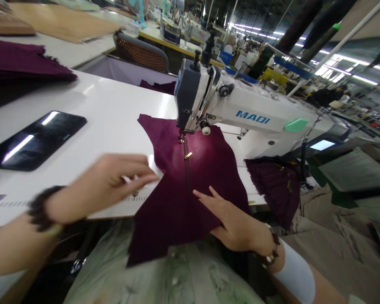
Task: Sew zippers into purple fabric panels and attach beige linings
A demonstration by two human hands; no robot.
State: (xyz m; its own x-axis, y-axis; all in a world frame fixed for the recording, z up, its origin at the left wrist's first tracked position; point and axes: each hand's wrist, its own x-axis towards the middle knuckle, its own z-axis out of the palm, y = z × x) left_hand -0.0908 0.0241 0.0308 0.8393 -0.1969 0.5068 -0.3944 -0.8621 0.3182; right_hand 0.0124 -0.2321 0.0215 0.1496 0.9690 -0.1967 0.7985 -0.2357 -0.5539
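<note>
A dark maroon fabric piece [205,164] lies under the presser foot of a white sewing machine [256,109] and hangs over the table's front edge. A zipper [187,169] with a gold pull [188,156] runs down its middle, in line with the foot. My left hand [110,181], blurred, has thumb and forefinger pinched together right by the fabric's left edge; whether anything is between them cannot be made out. Fingers stretched and apart, my right hand [234,219] rests on the fabric's lower right part, its thumb near the lower edge.
A black phone [38,139] lies on the white table [114,109] at left, with a maroon fabric stack [22,59] behind it. Zippered maroon pieces [275,185] hang at the right, beside grey-brown fabric [332,249]. A brown-backed chair [142,52] stands beyond the table.
</note>
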